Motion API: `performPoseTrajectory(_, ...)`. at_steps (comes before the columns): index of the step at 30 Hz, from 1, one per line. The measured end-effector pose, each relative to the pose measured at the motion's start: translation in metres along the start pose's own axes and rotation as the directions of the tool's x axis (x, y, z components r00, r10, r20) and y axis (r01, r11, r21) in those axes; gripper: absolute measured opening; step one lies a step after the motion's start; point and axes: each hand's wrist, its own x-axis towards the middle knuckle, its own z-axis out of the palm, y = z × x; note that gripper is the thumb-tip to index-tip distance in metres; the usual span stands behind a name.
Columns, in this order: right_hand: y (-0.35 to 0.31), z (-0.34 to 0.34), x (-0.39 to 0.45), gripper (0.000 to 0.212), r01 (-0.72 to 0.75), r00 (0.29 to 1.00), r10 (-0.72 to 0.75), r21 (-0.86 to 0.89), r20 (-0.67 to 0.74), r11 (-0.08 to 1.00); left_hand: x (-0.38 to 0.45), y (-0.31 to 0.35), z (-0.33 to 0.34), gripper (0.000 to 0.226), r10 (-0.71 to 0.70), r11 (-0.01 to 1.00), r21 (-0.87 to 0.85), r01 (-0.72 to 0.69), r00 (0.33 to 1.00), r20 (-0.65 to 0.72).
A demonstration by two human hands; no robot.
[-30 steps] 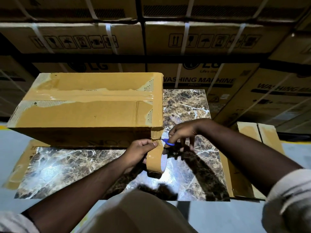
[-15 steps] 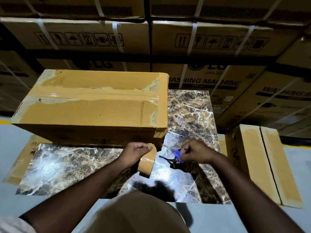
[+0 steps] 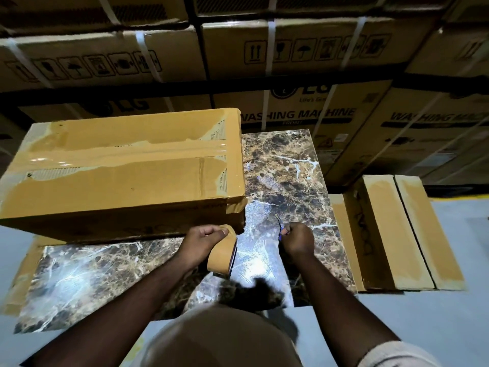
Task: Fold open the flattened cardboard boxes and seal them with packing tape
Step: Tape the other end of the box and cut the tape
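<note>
Only a thin blade and a bit of blue handle of the cutter (image 3: 281,229) showed from the right hand (image 3: 297,238), fisted around it. The left hand (image 3: 202,241) gripped the brown tape roll (image 3: 222,254) on edge, just beside the taped cardboard box (image 3: 124,172) occupying the glossy marble table's (image 3: 285,165) far-left corner.

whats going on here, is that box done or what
A person is taping up a brown cardboard box on a marble-patterned table. The left hand holds a roll of tan packing tape, the right hand a small blue-handled cutter. Tape runs along the box's top seam and the roll looks detached.
</note>
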Motion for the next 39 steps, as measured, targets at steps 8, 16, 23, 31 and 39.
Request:
performPoseTrajectory(8,-0.02,-0.006,-0.005,0.018,0.072,0.993,-0.083,0.128,0.088,0.989,-0.002,0.003,-0.006,0.019,0.034,0.998,-0.044,-0.037,0.997,-0.063)
performPoseTrajectory(16,-0.123,-0.063,-0.017,0.066,0.873,0.485,-0.873,-0.021,-0.048,0.487,-0.003,0.004,-0.017,0.02,0.036,0.996,-0.081,-0.046,0.991,-0.128)
performPoseTrajectory(23,-0.13,-0.051,0.018,0.066,0.972,0.125,-0.99,-0.192,-0.065,0.135,-0.006,0.011,-0.019,0.021,0.072,0.995,-0.063,-0.08,0.989,-0.128)
performPoseTrajectory(31,-0.129,-0.059,0.021,0.071,0.977,0.155,-0.987,-0.153,0.052,0.146,-0.012,0.012,-0.021,0.022,0.077,0.995,-0.058,-0.086,0.986,-0.146)
performPoseTrajectory(39,-0.131,-0.08,0.037,0.057,0.975,0.041,-0.98,-0.221,0.193,-0.002,-0.014,0.02,-0.018,0.021,0.065,0.997,-0.04,-0.072,0.988,-0.143)
